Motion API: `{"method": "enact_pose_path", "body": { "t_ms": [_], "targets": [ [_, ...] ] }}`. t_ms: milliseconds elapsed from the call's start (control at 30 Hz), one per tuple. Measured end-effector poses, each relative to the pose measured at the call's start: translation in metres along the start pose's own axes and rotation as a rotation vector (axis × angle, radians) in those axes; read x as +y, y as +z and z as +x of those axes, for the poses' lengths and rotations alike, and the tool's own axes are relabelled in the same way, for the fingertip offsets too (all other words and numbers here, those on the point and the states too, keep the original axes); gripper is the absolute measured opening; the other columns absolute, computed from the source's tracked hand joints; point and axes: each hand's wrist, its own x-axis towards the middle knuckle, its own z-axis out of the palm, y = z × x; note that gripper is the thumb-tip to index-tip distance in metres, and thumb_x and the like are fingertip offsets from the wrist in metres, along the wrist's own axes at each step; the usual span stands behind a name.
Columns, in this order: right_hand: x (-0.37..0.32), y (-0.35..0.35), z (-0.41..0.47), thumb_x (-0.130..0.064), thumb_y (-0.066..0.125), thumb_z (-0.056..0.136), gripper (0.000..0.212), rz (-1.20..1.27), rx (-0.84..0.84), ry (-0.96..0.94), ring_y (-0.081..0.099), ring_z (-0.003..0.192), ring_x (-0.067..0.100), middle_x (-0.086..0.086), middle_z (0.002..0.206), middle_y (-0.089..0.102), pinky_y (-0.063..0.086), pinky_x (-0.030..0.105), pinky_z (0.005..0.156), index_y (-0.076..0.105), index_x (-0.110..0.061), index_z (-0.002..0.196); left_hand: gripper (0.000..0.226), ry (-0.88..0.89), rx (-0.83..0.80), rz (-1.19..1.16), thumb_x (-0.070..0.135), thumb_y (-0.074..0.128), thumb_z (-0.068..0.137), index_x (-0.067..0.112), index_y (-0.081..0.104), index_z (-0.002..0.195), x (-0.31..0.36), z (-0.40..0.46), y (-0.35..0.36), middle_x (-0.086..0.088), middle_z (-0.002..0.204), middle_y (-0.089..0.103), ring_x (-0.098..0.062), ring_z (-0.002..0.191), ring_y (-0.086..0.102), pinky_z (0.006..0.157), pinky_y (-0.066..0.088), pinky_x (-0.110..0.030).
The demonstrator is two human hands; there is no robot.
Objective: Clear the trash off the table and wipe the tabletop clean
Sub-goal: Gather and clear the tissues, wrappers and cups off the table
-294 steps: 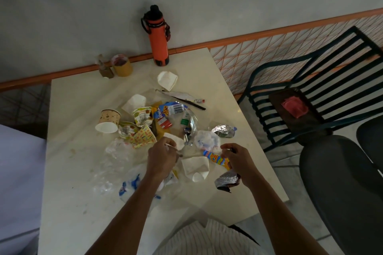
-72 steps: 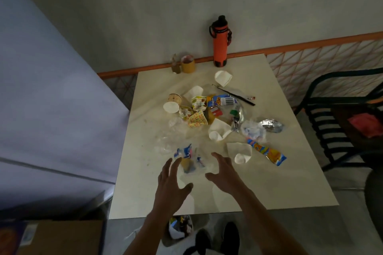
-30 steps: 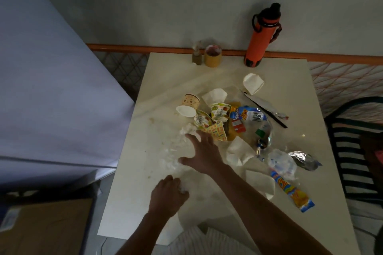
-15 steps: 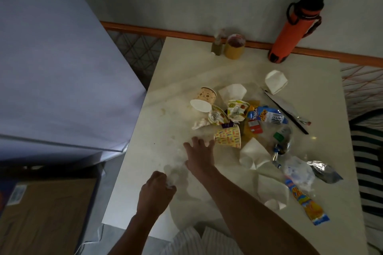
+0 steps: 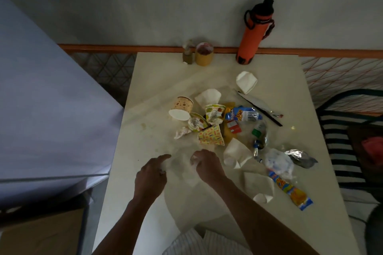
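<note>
A pale tabletop (image 5: 275,80) carries a pile of trash: paper cups (image 5: 182,107), crushed white cups (image 5: 237,152), snack wrappers (image 5: 242,115), a yellow-orange wrapper (image 5: 290,189), foil (image 5: 300,156) and a squashed clear bottle (image 5: 260,133). A clear, thin plastic bag (image 5: 180,163) lies near the front edge between my hands. My left hand (image 5: 150,175) pinches its left side. My right hand (image 5: 207,165) is closed on its right side, just below a yellow patterned cup (image 5: 211,135).
An orange water bottle (image 5: 253,33), a yellow jar (image 5: 204,54) and a small bottle [FF5 905,440] stand at the table's far edge by the wall. A dark slatted chair (image 5: 352,130) with a red cloth (image 5: 373,148) is at the right. A grey-blue panel (image 5: 41,109) rises at the left.
My right hand has drawn back from the cups and closed on the clear plastic bag. My left hand has shifted up to grip the bag's other side. The camera swung right.
</note>
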Motion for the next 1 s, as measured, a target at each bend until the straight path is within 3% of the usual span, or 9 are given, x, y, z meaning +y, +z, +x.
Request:
{"method": "enact_pose_path", "body": {
  "t_ms": [167, 300, 400, 467, 533, 633, 733, 833, 1000],
  "targets": [
    [0.023, -0.033, -0.012, -0.014, 0.052, 0.089, 0.016, 0.100, 0.147, 0.209, 0.064, 0.089, 0.037, 0.013, 0.090, 0.072, 0.046, 0.037, 0.071, 0.063, -0.009, 0.078, 0.018, -0.011, 0.040, 0.109, 0.014, 0.053, 0.086, 0.027, 0.066, 0.088, 0.036, 0.039, -0.001, -0.001, 0.094, 0.066, -0.037, 0.091, 0.066, 0.072, 0.045, -0.034],
    [0.061, -0.057, -0.023, -0.015, 0.068, 0.078, 0.018, 0.202, 0.260, 0.207, 0.056, 0.046, 0.027, 0.005, 0.058, 0.054, 0.042, 0.031, 0.039, 0.051, -0.017, 0.082, 0.029, -0.004, -0.027, 0.258, 0.050, 0.056, 0.089, 0.027, 0.062, 0.105, 0.061, 0.075, 0.000, -0.004, 0.108, 0.067, -0.034, 0.104, 0.066, 0.082, 0.050, -0.039],
    [0.095, -0.072, -0.031, -0.041, 0.034, 0.101, 0.020, -0.051, 0.438, 0.167, 0.039, 0.029, 0.005, -0.012, 0.042, 0.038, 0.023, 0.023, 0.021, 0.032, -0.051, 0.118, 0.044, 0.014, -0.028, 0.312, 0.057, 0.061, 0.089, 0.031, 0.055, 0.123, 0.065, 0.094, 0.010, -0.007, 0.119, 0.063, -0.035, 0.110, 0.064, 0.089, 0.050, -0.042],
    [0.100, -0.079, -0.039, -0.053, 0.030, 0.096, 0.024, -0.054, 0.429, 0.214, 0.028, 0.022, 0.008, -0.011, 0.033, 0.025, 0.006, 0.018, 0.020, 0.021, -0.060, 0.117, 0.056, 0.017, -0.040, 0.361, 0.056, 0.062, 0.089, 0.031, 0.048, 0.136, 0.067, 0.102, 0.017, -0.011, 0.121, 0.060, -0.038, 0.110, 0.064, 0.089, 0.050, -0.044],
    [0.101, -0.091, -0.048, -0.030, 0.035, 0.084, 0.038, 0.087, 0.302, 0.273, 0.043, 0.027, 0.011, -0.006, 0.040, 0.045, 0.023, 0.016, 0.026, 0.044, -0.037, 0.120, 0.055, 0.020, -0.055, 0.403, 0.055, 0.060, 0.091, 0.031, 0.046, 0.137, 0.071, 0.107, 0.024, -0.012, 0.117, 0.058, -0.040, 0.106, 0.065, 0.086, 0.050, -0.043],
    [0.115, -0.101, -0.068, -0.016, 0.043, 0.087, 0.031, -0.136, 0.295, 0.194, 0.068, 0.064, 0.035, 0.012, 0.074, 0.068, 0.051, 0.039, 0.049, 0.062, -0.011, 0.112, 0.046, 0.011, -0.063, 0.445, 0.058, 0.053, 0.094, 0.029, 0.053, 0.130, 0.074, 0.108, 0.031, -0.012, 0.113, 0.057, -0.040, 0.103, 0.065, 0.082, 0.049, -0.043],
    [0.130, -0.115, -0.076, -0.023, 0.046, 0.098, 0.026, 0.016, 0.290, 0.472, 0.064, 0.101, 0.031, 0.008, 0.109, 0.067, 0.049, 0.036, 0.080, 0.064, -0.020, 0.117, 0.045, -0.020, -0.059, 0.426, 0.059, 0.045, 0.098, 0.024, 0.058, 0.122, 0.077, 0.104, 0.039, -0.013, 0.111, 0.058, -0.040, 0.104, 0.064, 0.084, 0.048, -0.044],
    [0.144, -0.124, -0.081, -0.022, 0.052, 0.094, 0.035, 0.198, 0.446, 0.543, 0.061, 0.105, 0.026, 0.007, 0.126, 0.061, 0.043, 0.031, 0.080, 0.054, -0.031, 0.127, 0.042, -0.115, -0.062, 0.351, 0.055, 0.042, 0.100, 0.024, 0.059, 0.122, 0.075, 0.099, 0.042, -0.014, 0.120, 0.059, -0.041, 0.112, 0.061, 0.092, 0.046, -0.046],
    [0.168, -0.131, -0.081, -0.035, 0.058, 0.095, 0.065, 0.064, 0.279, 0.565, 0.059, 0.116, 0.033, 0.009, 0.158, 0.025, 0.045, 0.034, 0.084, 0.026, -0.040, 0.151, 0.039, -0.218, -0.020, 0.276, 0.054, 0.052, 0.092, 0.027, 0.065, 0.117, 0.073, 0.071, 0.041, -0.010, 0.121, 0.064, -0.040, 0.110, 0.061, 0.091, 0.047, -0.045]
  ]
}}
